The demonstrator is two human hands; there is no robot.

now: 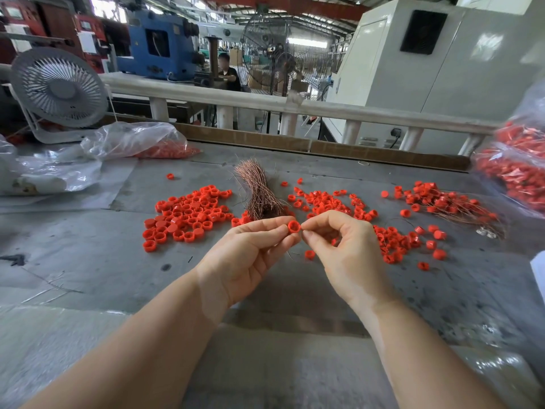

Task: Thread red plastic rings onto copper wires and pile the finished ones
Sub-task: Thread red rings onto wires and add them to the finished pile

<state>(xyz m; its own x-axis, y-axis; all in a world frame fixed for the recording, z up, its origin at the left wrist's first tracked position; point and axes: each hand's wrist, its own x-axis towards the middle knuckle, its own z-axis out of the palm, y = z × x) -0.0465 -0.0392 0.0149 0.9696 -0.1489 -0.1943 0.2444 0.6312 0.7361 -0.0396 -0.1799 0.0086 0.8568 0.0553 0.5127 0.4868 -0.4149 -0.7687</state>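
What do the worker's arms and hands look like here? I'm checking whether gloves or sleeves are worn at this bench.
Both forearms are bare from the bottom edge of the picture to the wrists: no sleeves show. The left hand and right hand wear no gloves. No watch, bracelet, ring or tape is visible on either wrist or on the fingers that show.

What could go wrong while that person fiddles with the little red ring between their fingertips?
The red ring is only pinched between the left hand and the right hand; it could slip and vanish among the loose rings below. The wire is too thin to see clearly, so it may miss the hole or bend. The finished pile has trailing wires that might tangle with nearby loose rings.
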